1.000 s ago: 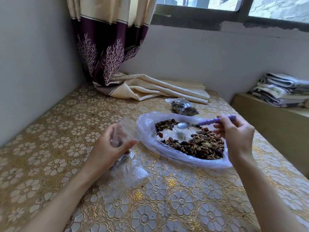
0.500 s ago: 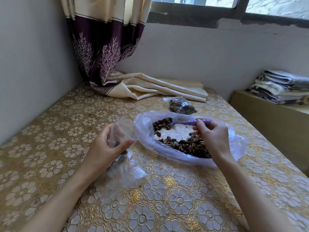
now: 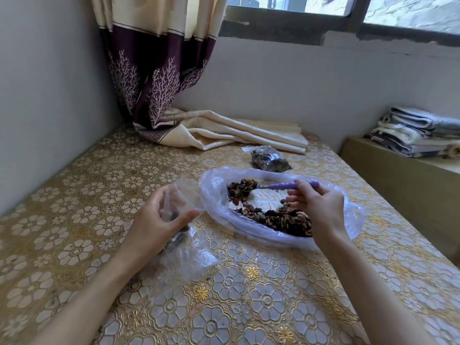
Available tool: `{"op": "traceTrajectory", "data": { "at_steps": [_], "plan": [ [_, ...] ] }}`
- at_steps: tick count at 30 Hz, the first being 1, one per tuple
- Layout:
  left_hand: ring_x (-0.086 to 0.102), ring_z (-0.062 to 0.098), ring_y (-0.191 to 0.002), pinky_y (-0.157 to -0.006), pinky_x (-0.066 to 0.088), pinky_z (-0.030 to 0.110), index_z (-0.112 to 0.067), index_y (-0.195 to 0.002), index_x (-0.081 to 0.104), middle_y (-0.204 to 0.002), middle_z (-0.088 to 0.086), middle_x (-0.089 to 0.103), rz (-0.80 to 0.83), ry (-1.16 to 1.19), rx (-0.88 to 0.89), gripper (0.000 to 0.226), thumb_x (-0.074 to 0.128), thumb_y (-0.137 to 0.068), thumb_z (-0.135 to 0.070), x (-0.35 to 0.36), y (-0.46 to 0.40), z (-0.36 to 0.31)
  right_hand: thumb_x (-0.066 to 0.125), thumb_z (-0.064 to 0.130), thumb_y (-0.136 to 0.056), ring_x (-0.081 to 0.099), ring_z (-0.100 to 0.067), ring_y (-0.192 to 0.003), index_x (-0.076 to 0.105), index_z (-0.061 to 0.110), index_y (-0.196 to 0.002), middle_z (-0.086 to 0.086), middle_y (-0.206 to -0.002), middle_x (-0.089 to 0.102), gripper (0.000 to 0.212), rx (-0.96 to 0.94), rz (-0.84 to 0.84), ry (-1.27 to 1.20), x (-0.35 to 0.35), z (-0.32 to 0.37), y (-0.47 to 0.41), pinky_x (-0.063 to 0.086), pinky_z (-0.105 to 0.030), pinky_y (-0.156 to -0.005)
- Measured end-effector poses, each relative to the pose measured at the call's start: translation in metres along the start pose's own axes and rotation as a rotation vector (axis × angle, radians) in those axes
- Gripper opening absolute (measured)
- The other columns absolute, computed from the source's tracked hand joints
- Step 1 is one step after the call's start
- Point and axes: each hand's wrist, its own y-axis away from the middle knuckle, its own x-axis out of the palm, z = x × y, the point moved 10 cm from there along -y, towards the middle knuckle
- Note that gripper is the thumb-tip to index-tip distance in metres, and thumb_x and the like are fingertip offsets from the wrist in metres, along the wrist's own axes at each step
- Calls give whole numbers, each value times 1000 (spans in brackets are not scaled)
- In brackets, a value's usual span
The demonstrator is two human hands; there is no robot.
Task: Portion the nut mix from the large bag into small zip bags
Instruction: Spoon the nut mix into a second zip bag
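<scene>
Right hand (image 3: 321,210) is gripping the purple spoon (image 3: 288,186), digging into the nut mix (image 3: 281,215) in the large bag (image 3: 348,220) at frame centre, left hand (image 3: 159,220) is pinching the small zip bag (image 3: 184,195) open; scoop level, keep mouth wide and close.

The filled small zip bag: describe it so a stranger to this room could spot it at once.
Start at the purple and cream curtain whose hem spills onto the gold floral table. Just in front of the cream folds, beyond the large bag, lies the filled small zip bag. Unlike the open zip bag gripped by the left hand, it lies untouched, packed dark with nuts.
</scene>
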Motion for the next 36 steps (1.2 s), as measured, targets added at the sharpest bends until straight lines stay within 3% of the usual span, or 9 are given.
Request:
{"op": "traceTrajectory", "data": {
  "at_steps": [6,11,18,22,24,26,29,32,36],
  "plan": [
    [64,-6,-78,-57,49,8,-18,-126,48,-98,-7,65,10,-4,-9,83,67,-55,-58,0,-1,5,55,9,-91,61,-12,-50,65,3,-76,-8,-63,64,19,-5,-62,-77,-11,6,5,48,-17,-48],
    [64,-5,-78,-59,49,7,-21,-125,47,-99,-10,64,5,-9,-13,85,68,-56,-66,0,0,4,55,8,-91,59,-13,-53,66,3,-77,-6,-60,64,18,-22,-2,-196,0,22,15,46,-17,-47],
    [66,-1,-72,-58,50,10,-18,-124,48,-96,-3,66,14,9,-11,74,67,-61,-51,1,0,2,54,6,-90,58,-14,-50,68,2,-80,-7,-60,64,17,-33,212,-244,44,40,45,44,-18,-45],
    [69,9,-73,-65,57,24,-27,-113,52,-92,-4,68,46,90,-46,82,67,-47,-74,3,1,3,55,-1,-88,62,-14,-56,68,3,-89,-5,-65,68,14,-162,434,-106,77,51,69,50,-19,-53],
    [69,7,-76,-64,55,21,-37,-105,51,-89,-7,69,33,96,-46,70,67,-48,-73,1,1,4,54,-7,-87,62,-13,-59,68,4,-93,-4,-69,68,19,-243,551,-19,90,56,78,51,-21,-56],
    [68,6,-75,-63,54,19,-35,-109,50,-91,-6,68,33,98,-38,76,66,-47,-75,0,0,4,53,-11,-87,62,-13,-60,69,6,-93,-4,-70,67,24,-283,590,6,92,60,79,51,-22,-57],
    [68,11,-77,-66,56,26,-21,-117,50,-94,-3,67,27,56,-31,89,66,-47,-73,-1,0,6,52,-8,-87,59,-14,-59,68,8,-91,-3,-68,67,23,-251,512,-85,78,62,66,50,-20,-55],
    [66,9,-76,-60,53,19,-21,-119,50,-94,-3,67,23,18,-16,90,63,-47,-74,-2,-1,5,51,0,-90,58,-11,-56,66,5,-88,-2,-64,66,15,-186,314,-177,49,56,43,47,-17,-52],
    [66,5,-76,-59,52,18,-19,-124,48,-95,-3,66,21,-1,-13,99,61,-46,-78,-3,-1,5,52,9,-93,56,-7,-52,64,11,-82,4,-57,64,16,-181,37,-24,5,47,19,47,-19,-51]
  ]
}}
